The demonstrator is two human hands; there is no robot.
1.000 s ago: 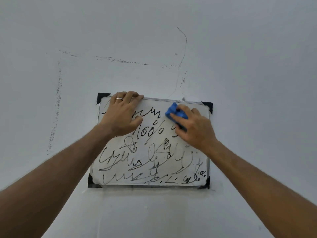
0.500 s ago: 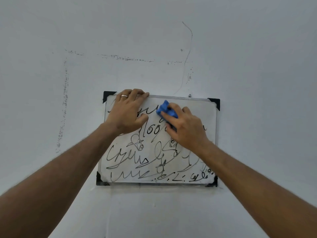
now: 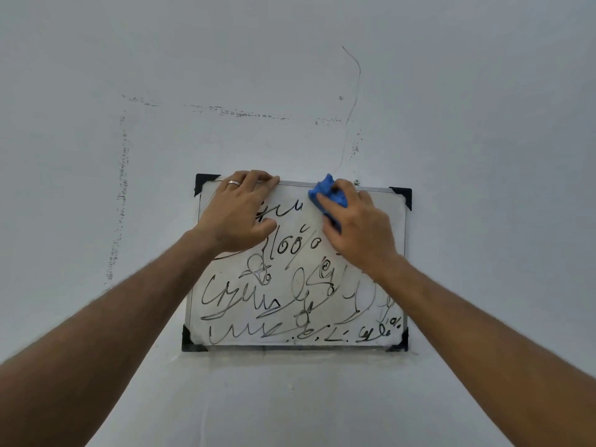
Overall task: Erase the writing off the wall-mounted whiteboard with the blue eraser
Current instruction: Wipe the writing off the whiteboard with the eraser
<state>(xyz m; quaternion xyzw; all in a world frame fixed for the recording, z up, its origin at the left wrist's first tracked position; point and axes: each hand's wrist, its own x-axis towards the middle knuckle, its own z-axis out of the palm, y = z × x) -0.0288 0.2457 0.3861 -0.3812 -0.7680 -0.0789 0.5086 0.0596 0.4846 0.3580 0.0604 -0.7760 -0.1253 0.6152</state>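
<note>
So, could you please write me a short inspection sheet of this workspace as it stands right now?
Surface: whiteboard hangs on the wall, black corner caps; top right area looks wiped.
Job's things: blue eraser pressed at the board's top edge; black writing covers the middle and bottom.
Clutter: nothing seen.
Hands: left hand, wearing a ring, braces the top left of the board; right hand grips the eraser.
Cables: nothing seen; only a thin line, crack or thread, runs up from the board.
Surroundings: dark speckled marks trace a larger rectangle on the wall.
</note>
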